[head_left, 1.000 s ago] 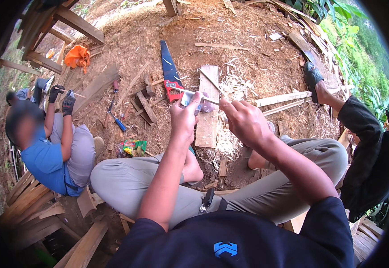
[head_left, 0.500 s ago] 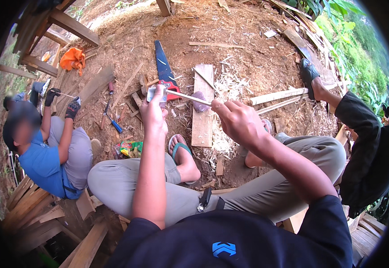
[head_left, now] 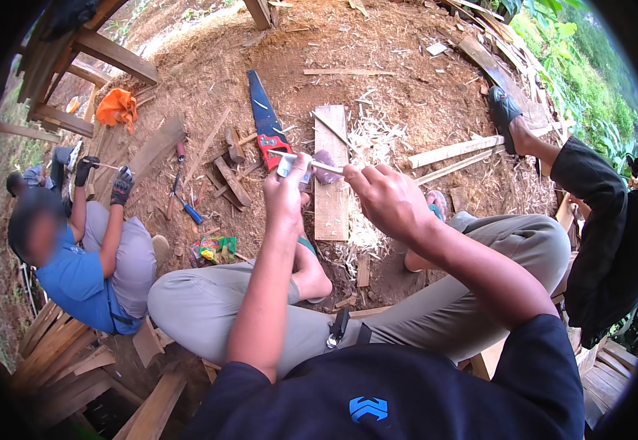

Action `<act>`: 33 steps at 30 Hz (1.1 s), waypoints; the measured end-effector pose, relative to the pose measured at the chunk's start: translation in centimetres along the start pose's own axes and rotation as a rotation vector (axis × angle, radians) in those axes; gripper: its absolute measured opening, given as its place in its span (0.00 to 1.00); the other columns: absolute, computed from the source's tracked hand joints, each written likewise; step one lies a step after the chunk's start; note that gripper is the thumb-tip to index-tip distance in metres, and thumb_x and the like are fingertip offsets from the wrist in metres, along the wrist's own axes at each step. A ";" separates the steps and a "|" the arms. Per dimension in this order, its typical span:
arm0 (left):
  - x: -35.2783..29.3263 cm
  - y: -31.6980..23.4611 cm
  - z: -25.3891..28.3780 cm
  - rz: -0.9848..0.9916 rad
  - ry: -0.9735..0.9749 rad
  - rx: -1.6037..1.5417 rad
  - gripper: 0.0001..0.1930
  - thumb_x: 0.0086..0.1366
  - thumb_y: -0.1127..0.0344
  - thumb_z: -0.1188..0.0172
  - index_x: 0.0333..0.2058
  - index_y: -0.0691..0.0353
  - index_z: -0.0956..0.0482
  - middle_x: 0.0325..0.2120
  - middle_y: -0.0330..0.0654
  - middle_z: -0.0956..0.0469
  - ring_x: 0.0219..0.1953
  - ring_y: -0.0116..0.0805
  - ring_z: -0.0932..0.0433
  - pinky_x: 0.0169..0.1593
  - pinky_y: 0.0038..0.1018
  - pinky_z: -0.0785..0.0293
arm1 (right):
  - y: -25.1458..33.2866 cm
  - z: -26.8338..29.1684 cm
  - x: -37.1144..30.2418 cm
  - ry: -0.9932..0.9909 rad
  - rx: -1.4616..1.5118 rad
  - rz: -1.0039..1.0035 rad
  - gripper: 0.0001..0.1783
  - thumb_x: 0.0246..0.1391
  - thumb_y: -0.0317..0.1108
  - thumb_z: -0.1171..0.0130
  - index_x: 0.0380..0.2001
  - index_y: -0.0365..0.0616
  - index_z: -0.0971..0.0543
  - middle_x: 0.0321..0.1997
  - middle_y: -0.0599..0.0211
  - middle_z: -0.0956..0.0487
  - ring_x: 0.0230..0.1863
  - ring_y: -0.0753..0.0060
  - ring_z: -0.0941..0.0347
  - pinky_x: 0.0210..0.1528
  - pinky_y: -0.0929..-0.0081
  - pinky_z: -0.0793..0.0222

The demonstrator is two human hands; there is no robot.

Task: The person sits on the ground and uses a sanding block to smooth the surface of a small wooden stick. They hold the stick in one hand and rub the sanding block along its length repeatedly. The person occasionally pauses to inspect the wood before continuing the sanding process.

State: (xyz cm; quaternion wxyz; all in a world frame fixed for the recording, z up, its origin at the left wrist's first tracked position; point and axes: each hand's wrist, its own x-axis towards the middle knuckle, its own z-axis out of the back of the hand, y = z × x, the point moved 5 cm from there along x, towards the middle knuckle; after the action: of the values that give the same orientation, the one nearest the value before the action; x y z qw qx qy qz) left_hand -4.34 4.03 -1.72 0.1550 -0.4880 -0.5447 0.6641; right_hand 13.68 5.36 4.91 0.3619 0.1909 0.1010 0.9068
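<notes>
A thin pale wooden stick (head_left: 326, 168) runs between my two hands above the ground. My left hand (head_left: 287, 198) is closed around a small whitish, shiny folded piece (head_left: 285, 168) wrapped about the stick; its exact kind I cannot make out. The stick's tip pokes out on the left of that piece. Close by on the right, my right hand (head_left: 391, 199) pinches the stick's other end. Beneath the hands lie a wooden board (head_left: 331, 213) and a purplish lump (head_left: 325, 167) on it.
A handsaw (head_left: 264, 110) with a red handle lies ahead, left of the board. Wood shavings (head_left: 370, 143) litter the ground. A blue-handled tool (head_left: 191, 211) and a colourful packet (head_left: 216, 248) lie left. A gloved co-worker (head_left: 77, 249) sits left; another person's leg (head_left: 590, 183) is right.
My left hand has slid right along the stick, nearer my right hand, and the stick's left tip now shows beyond it. My right hand stays nearly in place, still pinching the stick.
</notes>
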 end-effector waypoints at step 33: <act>1.7 -3.9 2.8 -0.143 0.007 -0.049 0.10 0.61 0.56 0.34 0.34 0.54 0.19 0.26 0.30 0.22 0.20 0.13 0.32 0.19 0.15 0.45 | 0.2 1.4 0.3 -0.179 0.254 -0.101 0.09 0.53 0.27 0.43 0.39 0.44 0.22 0.19 0.57 0.27 0.21 0.52 0.27 0.23 0.58 0.31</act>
State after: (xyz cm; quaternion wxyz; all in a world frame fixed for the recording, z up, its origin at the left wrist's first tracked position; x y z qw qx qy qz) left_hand -8.77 5.09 0.68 0.1919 -0.4537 -0.5939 0.6361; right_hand 13.87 5.49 6.33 0.3875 0.3099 0.1916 0.8469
